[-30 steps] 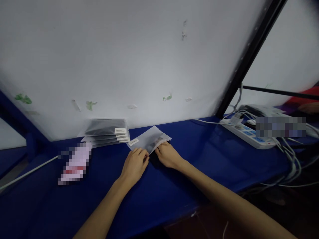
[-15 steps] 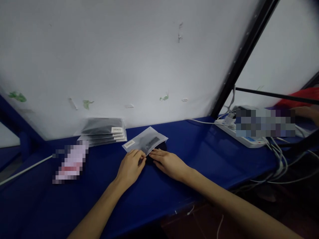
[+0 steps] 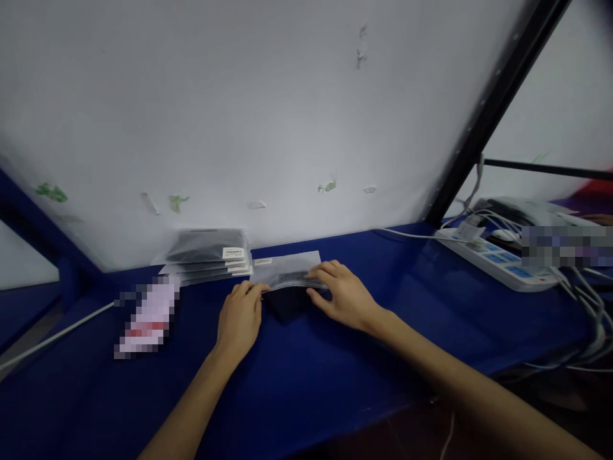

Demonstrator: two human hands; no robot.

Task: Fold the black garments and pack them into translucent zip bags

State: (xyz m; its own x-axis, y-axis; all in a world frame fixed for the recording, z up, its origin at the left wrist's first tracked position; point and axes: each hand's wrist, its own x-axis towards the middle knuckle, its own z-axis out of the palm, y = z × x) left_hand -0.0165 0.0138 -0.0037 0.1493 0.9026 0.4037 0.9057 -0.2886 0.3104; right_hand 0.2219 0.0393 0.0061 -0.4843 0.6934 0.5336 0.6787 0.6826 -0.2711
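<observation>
A translucent plastic bag (image 3: pixel 287 264) with a small white label lies on the blue table in front of me. Its near edge bows upward, and a flat black item (image 3: pixel 287 305) sticks out from under or inside that edge; which of the two I cannot tell. My left hand (image 3: pixel 241 316) pinches the bag's near left corner. At the near right corner, my right hand (image 3: pixel 345 295) grips the bag between thumb and fingers. Just behind and to the left rests a stack of similar labelled bags (image 3: pixel 205 248) with dark contents.
A white power strip (image 3: pixel 498 259) with plugs and cables stands at the right, beside a black metal post (image 3: pixel 483 115). On the left lies a blurred-out pinkish item (image 3: pixel 152 313) near a white cable (image 3: pixel 62 335). A white wall (image 3: pixel 268 115) closes off the back.
The bag has turned so its near edge faces me, and more of the black item shows. My hands have moved apart, the right one to the bag's right corner. The view has shifted slightly right.
</observation>
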